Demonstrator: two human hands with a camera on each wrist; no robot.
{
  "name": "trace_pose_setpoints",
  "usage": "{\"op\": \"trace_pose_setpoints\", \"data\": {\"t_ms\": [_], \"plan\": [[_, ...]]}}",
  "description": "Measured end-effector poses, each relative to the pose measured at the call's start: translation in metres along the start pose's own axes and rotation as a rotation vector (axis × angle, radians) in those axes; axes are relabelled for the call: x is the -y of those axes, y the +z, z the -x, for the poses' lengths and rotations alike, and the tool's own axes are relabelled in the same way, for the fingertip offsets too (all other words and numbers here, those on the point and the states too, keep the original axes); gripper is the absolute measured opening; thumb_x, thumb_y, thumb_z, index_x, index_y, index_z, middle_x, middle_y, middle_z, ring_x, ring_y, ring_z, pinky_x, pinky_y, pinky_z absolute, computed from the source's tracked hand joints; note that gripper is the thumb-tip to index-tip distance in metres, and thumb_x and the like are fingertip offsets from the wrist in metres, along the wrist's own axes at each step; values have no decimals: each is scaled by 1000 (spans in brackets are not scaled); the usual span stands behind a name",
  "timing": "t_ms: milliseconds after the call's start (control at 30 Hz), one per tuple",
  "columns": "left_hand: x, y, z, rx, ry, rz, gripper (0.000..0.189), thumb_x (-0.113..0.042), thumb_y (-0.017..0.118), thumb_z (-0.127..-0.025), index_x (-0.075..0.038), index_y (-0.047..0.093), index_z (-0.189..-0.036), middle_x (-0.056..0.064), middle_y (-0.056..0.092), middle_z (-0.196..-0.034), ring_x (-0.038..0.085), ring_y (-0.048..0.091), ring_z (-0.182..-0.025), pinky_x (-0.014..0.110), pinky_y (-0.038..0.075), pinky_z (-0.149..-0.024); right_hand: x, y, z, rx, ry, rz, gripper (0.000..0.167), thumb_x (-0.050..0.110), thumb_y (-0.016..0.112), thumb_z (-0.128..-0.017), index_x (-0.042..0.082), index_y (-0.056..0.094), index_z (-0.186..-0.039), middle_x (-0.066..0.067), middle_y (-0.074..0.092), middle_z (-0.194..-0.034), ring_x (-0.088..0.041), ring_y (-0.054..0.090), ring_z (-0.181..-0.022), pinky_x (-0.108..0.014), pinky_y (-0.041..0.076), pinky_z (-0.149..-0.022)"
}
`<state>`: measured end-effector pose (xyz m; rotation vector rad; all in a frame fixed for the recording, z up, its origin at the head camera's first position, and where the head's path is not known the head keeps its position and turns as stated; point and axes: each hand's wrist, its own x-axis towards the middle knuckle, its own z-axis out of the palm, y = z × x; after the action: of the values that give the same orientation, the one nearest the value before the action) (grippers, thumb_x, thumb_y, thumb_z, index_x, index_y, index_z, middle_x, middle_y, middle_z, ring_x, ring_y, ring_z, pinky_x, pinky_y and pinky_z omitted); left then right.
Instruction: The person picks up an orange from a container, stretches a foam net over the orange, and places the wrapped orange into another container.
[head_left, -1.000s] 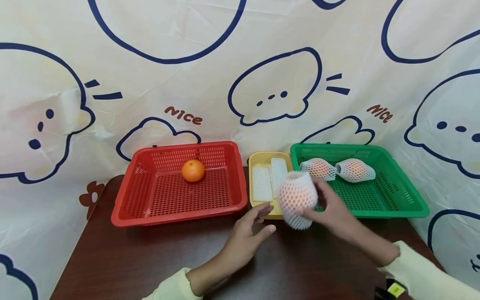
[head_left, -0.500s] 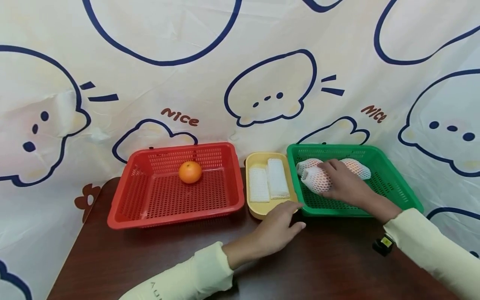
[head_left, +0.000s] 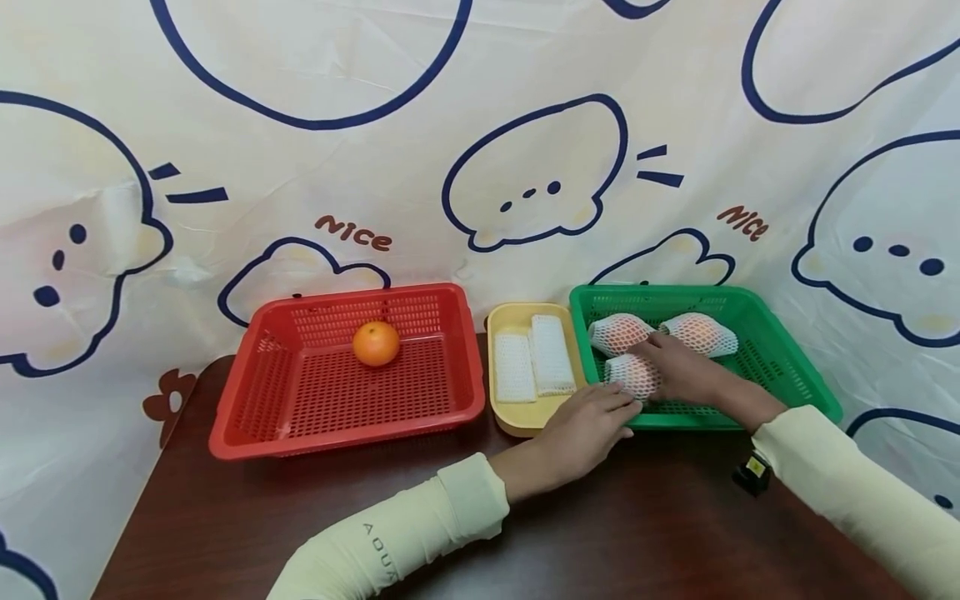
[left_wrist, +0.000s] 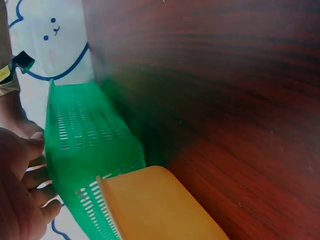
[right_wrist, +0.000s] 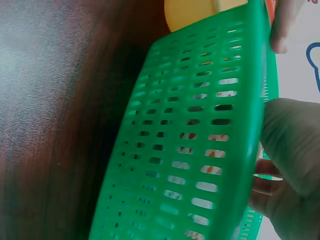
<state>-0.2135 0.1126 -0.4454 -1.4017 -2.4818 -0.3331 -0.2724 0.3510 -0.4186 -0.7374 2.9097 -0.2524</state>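
Observation:
In the head view, a round fruit in a white foam net [head_left: 633,377] lies at the near left of the green basket [head_left: 750,421]. My right hand [head_left: 686,373] holds it from the right, its fingers partly hidden behind the fruit. Fingers of my left hand [head_left: 588,429] reach over the basket's near left corner, fingertips right at the fruit's lower edge. Two more netted fruits, one at the left [head_left: 621,332] and one at the right [head_left: 701,332], lie behind it. In the right wrist view, the basket wall [right_wrist: 190,125] hides most of the fruit.
A yellow tray [head_left: 517,417] with two folded white foam nets [head_left: 551,354] stands beside the green basket. Left of it, a red basket [head_left: 345,437] holds one bare orange [head_left: 376,343]. All stand on a dark wood table [head_left: 337,500] against a printed cloth.
My right hand has carried the netted fruit from over the yellow tray rightward and down into the green basket. My left hand has followed rightward to the basket's near rim.

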Motion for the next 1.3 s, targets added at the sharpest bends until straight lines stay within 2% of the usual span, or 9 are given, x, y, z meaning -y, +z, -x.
{"op": "trace_pose_setpoints", "data": {"t_ms": [167,400,967,1300], "plan": [[3,3,-4,64,4,-63,37,-26,48,-110,-15,61,-143,-2,65,-141,14,54,-140,30,37,-121,2,3,-5,38,23,1,72,18,87,-82,-4,52,-141,-25,60,-135,-46,58,-124,-62,50,-101],[2,3,-5,138,7,-151,39,-23,47,-110,-18,56,-148,-4,61,-146,12,50,-143,29,34,-123,3,6,-4,26,35,15,68,15,85,-84,-5,53,-140,-27,60,-136,-47,57,-125,-64,48,-104],[2,5,-2,91,2,-162,40,-29,43,-111,-17,58,-146,-3,62,-146,11,52,-141,29,37,-121,8,9,-6,-26,62,29,68,9,89,-77,-4,58,-136,-26,63,-129,-44,63,-116,-60,53,-97],[3,6,1,95,30,-116,42,-29,41,-112,-14,55,-149,0,57,-150,14,48,-144,30,35,-123,9,13,-4,-36,60,7,68,9,88,-78,-6,57,-136,-28,60,-129,-46,62,-116,-62,52,-97]]}}
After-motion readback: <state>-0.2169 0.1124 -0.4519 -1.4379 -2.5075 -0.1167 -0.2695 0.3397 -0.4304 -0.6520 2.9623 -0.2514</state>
